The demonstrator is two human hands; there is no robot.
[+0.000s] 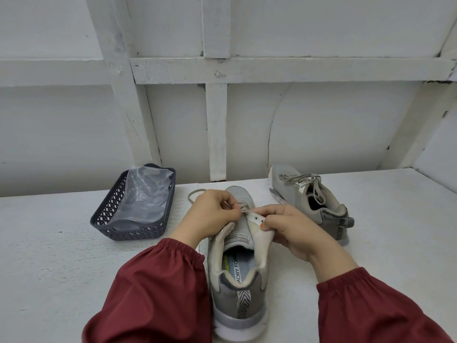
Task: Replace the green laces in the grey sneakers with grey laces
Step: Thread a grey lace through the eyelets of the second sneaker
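At the far left a dark basket (103, 220) sat on the table (49, 256) with a clear bag (146, 191) in it, well apart from the work. No green lace showed anywhere in view.

The left hand (210, 214) was curled over the left side of the near sneaker (237, 280), its thumb and forefinger pinching the grey lace (195, 191) just at the eyelets. The slack of that lace looped out on the table beyond the knuckles. The sneaker stood between the two hands, heel toward the person and toe away, with its tongue lying flat.

The right hand (294, 231) gripped the right eyelet strip (257, 217), with the thumb on top and the fingers under it, folding the strip outward so the holes faced up. The lace tip met the strip at one of its farther holes, and several nearer holes looked empty, so the lacing seemed to be about halfway.

To do this step well, the strip should be held taut and turned open while the tip goes straight into the next hole. The lace should then be drawn through without a twist, and its two ends kept even. A loose pinch could let the tip slip back out.

To the right, beyond the right hand and not touching it, the far sneaker (296, 196) lay already laced in grey.
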